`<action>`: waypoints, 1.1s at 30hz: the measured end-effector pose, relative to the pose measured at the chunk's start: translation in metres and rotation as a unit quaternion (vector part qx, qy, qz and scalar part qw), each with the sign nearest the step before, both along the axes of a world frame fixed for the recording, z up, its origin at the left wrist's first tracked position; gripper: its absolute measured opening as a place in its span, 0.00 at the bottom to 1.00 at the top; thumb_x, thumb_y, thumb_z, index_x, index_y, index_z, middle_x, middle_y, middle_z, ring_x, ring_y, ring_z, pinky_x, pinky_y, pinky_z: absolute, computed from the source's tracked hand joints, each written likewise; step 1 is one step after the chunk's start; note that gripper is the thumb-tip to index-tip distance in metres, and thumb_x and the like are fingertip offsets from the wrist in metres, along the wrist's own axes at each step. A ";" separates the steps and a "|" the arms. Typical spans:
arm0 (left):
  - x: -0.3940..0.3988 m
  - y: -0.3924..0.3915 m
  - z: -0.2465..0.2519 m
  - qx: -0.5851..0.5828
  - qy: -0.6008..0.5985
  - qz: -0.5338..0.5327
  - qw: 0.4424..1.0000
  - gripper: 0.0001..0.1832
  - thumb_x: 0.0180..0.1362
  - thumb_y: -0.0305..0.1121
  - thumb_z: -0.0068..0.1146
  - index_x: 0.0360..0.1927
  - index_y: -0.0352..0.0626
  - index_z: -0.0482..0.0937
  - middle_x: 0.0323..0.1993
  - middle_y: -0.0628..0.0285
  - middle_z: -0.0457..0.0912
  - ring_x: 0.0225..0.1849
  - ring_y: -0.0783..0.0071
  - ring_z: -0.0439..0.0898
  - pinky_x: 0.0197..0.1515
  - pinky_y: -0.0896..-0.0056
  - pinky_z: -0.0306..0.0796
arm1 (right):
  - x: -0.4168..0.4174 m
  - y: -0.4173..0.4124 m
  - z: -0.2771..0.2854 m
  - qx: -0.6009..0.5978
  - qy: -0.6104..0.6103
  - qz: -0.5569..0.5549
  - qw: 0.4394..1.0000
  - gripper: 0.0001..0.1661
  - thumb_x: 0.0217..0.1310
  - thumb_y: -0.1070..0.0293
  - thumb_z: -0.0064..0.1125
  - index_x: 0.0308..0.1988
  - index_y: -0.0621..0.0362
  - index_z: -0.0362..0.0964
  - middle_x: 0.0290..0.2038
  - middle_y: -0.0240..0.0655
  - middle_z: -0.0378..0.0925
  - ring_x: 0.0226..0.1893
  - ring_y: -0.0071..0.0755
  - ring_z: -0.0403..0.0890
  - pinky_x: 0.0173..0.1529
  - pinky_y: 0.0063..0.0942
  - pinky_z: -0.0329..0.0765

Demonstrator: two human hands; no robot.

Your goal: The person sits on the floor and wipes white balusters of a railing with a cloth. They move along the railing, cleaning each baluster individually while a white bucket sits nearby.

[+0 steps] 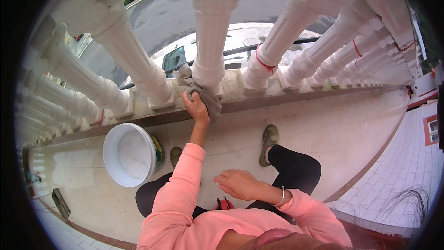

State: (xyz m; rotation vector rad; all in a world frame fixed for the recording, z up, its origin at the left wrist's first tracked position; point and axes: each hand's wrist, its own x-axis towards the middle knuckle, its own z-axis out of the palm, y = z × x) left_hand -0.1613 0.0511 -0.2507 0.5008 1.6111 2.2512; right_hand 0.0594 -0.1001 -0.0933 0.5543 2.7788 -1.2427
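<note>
My left hand grips a damp-looking grey cloth and presses it around the foot of a white baluster. Part of the cloth sticks up on the baluster's left side, and the rest hangs over the ledge. My right hand is held in front of my body above the floor, with nothing in it and its fingers loosely bent. To the left of my left arm, a white plastic bucket stands on the floor; its inside looks pale, and whether it holds water is unclear.
More balusters run along both sides, some with red string tied on. Beyond them are a white car and a road. A dark block lies on the tiled floor. A red object is between my legs.
</note>
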 end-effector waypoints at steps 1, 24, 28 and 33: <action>0.006 -0.006 0.000 -0.017 -0.013 -0.019 1.000 0.24 0.64 0.36 0.51 0.58 0.31 0.65 0.45 0.60 0.73 0.46 0.71 0.71 0.51 0.69 0.67 | -0.001 0.000 -0.001 0.010 -0.002 0.001 1.000 0.11 0.61 0.69 0.55 0.44 0.58 0.71 0.34 0.43 0.73 0.38 0.53 0.77 0.40 0.47 0.74; -0.021 0.074 0.323 0.272 0.413 0.220 0.841 0.23 0.61 0.33 0.52 0.58 0.35 0.68 0.46 0.55 0.76 0.45 0.62 0.76 0.53 0.66 0.69 | 0.020 0.006 0.017 -0.036 0.005 -0.016 0.999 0.15 0.62 0.68 0.55 0.49 0.60 0.71 0.36 0.44 0.75 0.40 0.53 0.78 0.42 0.46 0.75; -0.026 0.071 0.231 0.174 0.343 0.109 0.917 0.21 0.60 0.33 0.51 0.55 0.33 0.70 0.46 0.49 0.77 0.45 0.53 0.77 0.52 0.62 0.70 | 0.019 0.006 0.016 -0.039 -0.010 -0.004 0.999 0.15 0.62 0.68 0.55 0.49 0.59 0.71 0.36 0.44 0.75 0.41 0.52 0.78 0.42 0.45 0.75; -0.025 0.039 0.098 -0.019 0.208 0.010 0.978 0.20 0.63 0.37 0.49 0.51 0.30 0.72 0.43 0.46 0.79 0.44 0.52 0.78 0.51 0.61 0.71 | 0.015 0.001 0.002 -0.009 0.003 -0.006 1.000 0.14 0.64 0.66 0.54 0.49 0.57 0.72 0.35 0.42 0.75 0.38 0.51 0.78 0.41 0.44 0.75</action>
